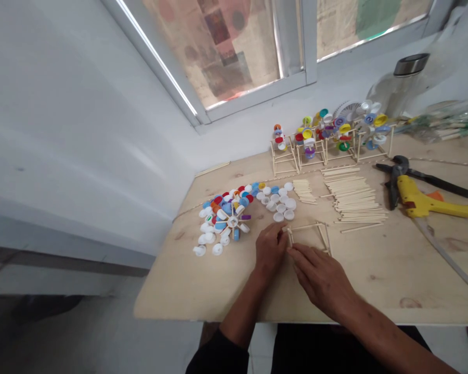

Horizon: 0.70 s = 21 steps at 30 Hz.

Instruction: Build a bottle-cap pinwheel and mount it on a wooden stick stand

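On the wooden table, a small frame of pale sticks lies in front of me. My left hand is closed on its left end, fingertips at the upper left corner. My right hand has its fingers pressed together at the lower left part of the frame and covers some of the near side. Left of my hands is a wheel of sticks with bottle caps on its spokes, resting among loose coloured and white caps. Beyond the frame lie short sticks and a pile of longer sticks.
Several stick stands with cap wheels line the wall side. A yellow glue gun and black-handled pliers lie at the right. Behind them are a glass jar and plastic-wrapped sticks.
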Available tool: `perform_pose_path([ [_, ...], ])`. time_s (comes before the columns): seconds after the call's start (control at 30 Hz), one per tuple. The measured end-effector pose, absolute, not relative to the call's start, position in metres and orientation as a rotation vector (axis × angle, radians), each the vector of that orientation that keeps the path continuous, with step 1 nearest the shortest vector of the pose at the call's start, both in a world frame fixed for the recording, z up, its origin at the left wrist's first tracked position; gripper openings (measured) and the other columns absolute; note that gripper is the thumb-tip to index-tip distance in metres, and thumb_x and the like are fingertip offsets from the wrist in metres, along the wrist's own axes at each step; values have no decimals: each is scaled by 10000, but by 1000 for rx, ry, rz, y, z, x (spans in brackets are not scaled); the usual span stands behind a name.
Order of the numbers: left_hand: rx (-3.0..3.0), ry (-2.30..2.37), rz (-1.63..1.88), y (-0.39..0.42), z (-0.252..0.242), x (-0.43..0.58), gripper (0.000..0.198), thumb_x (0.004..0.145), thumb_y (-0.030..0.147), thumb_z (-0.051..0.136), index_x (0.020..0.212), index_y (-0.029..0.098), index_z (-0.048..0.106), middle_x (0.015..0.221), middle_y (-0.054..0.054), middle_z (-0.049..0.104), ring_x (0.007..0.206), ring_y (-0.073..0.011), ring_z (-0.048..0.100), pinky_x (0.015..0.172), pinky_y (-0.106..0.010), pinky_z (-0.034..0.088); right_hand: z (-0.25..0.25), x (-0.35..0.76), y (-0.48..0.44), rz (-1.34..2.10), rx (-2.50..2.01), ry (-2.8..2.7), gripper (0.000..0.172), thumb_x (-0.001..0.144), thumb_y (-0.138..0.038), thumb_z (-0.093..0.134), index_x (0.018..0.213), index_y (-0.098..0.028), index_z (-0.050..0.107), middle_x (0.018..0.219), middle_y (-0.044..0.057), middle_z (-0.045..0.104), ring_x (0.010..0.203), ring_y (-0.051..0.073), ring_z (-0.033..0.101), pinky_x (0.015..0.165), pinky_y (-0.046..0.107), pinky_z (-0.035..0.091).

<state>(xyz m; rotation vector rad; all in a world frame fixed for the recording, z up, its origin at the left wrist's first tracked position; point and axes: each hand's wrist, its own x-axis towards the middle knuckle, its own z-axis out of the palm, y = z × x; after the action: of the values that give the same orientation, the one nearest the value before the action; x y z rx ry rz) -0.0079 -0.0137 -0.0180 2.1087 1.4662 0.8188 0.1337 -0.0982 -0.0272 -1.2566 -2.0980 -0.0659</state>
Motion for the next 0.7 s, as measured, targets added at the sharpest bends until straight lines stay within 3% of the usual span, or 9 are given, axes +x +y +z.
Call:
perform_pose_path([
  [0.23, 1751, 1384, 1040, -48, -16, -12, 223, 842, 203, 520, 1001, 151, 667, 861, -66, 700, 748, -172, 634, 663, -276, 491, -28, 135, -98, -86, -1239, -2094, 318, 909, -152, 416, 1174, -101, 585, 1147, 156, 661, 961, 231, 645, 789, 369, 551],
  [0.43, 1600, 1331, 1172, -69, -17, -2, 196, 876, 241, 509, 941, 160, 675, 874, -60, 696, 814, -176, 638, 756, -283, 493, -26, 135, -99, -129, -1215, -2073, 286, 909, -155, 429, 1135, -114, 599, 1126, 147, 678, 938, 217, 660, 785, 351, 552],
  [0.7, 1545, 1327, 1180, -69, -20, 4, 177, 856, 296, 565, 881, 155, 669, 796, -44, 678, 739, -168, 618, 694, -273, 489, -29, 136, -99, -135, -1205, -2058, 279, 896, -139, 430, 1123, -117, 591, 1115, 143, 683, 958, 220, 658, 799, 357, 559],
])
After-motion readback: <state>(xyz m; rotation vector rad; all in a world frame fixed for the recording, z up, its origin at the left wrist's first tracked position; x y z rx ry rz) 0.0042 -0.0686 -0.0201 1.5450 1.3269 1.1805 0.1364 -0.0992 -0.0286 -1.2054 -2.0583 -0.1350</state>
